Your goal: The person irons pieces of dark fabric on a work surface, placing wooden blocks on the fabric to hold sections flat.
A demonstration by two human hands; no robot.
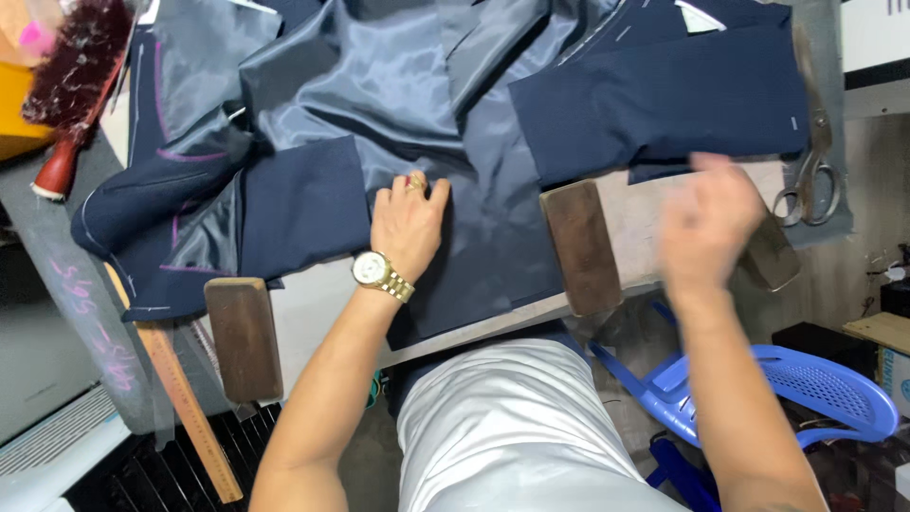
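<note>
Head view, the only one here: the left hand [408,223], gold wristwatch on it, lies flat with fingers together, pressing down on the dark navy suit fabric [493,237] spread across the grey worktop [313,313]; no pinch, nothing held, just a palm pinning the cloth. Off to the right of that hand, the right hand [711,223] is raised above the worktop edge and badly blurred, so I can't tell whether that grip is apart or closed, and nothing shows in it. Between the two sits a brown wooden block [580,248] weighing the cloth, with a second brown block [244,337] down-left of the left hand. Steel tailor's scissors [809,175] lie just past the right hand, untouched. Looks like the smoothing-and-holding stage to me; the next move probably needs the left palm kept firm so the shiny grey lining [379,85] above it doesn't slide.
</note>
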